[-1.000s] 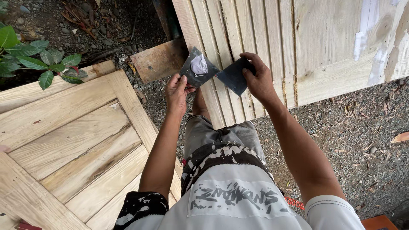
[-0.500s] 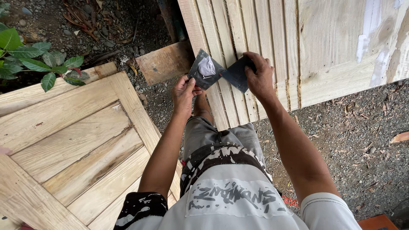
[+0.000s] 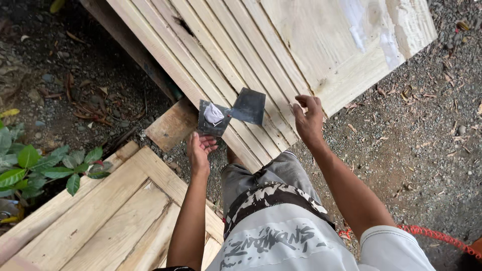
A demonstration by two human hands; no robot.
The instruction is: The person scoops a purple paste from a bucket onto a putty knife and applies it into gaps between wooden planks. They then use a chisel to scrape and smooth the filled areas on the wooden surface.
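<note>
Dark metal scrapers, two of them: the left hand (image 3: 200, 148) pinches the one with white putty (image 3: 213, 114) on its blade (image 3: 213, 118), and a second plain blade (image 3: 248, 106) touches it just to the right. Half a second ago the right hand (image 3: 309, 119) was gripping that second blade; now it's let go, fingers loose and apart, hovering just right of it. Behind both hands is the slatted pale wood panel (image 3: 281, 45); below the left hand, another wood panel (image 3: 110, 216), with green leaves (image 3: 30, 165) further left.
</note>
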